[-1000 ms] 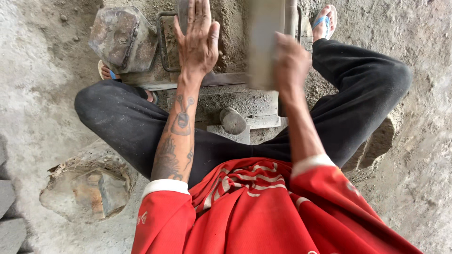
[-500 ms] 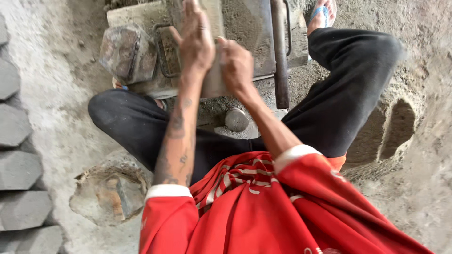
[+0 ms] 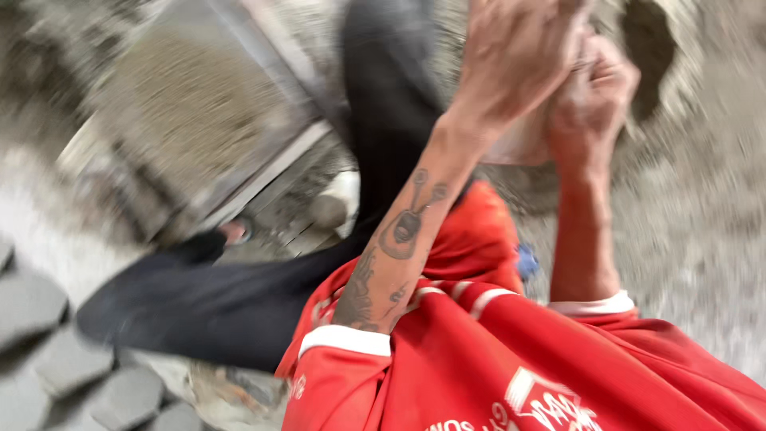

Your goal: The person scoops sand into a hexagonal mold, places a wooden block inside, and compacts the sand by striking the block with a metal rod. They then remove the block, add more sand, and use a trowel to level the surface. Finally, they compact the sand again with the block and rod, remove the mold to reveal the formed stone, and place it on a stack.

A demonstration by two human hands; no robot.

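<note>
Grey-pale block (image 3: 519, 144), flat-faced, held up at upper right between both hands; blur hides its long axis and which way it points. Left hand (image 3: 519, 56) lies spread over its near face, forearm tattooed. Right hand (image 3: 594, 96) is curled against its far side. Red shirt (image 3: 495, 359), white-trimmed cuffs. Dark trousers (image 3: 239, 295). Sandy, gritty mould frame (image 3: 199, 120), metal-edged, upper left. Grey hexagonal pavers (image 3: 48, 335), matte, stacked lower left.

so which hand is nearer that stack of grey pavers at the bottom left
Left. The left hand is raised at the top of the view, on the side toward the grey pavers. The right hand is beside it, farther right. Both are well away from them.
</note>
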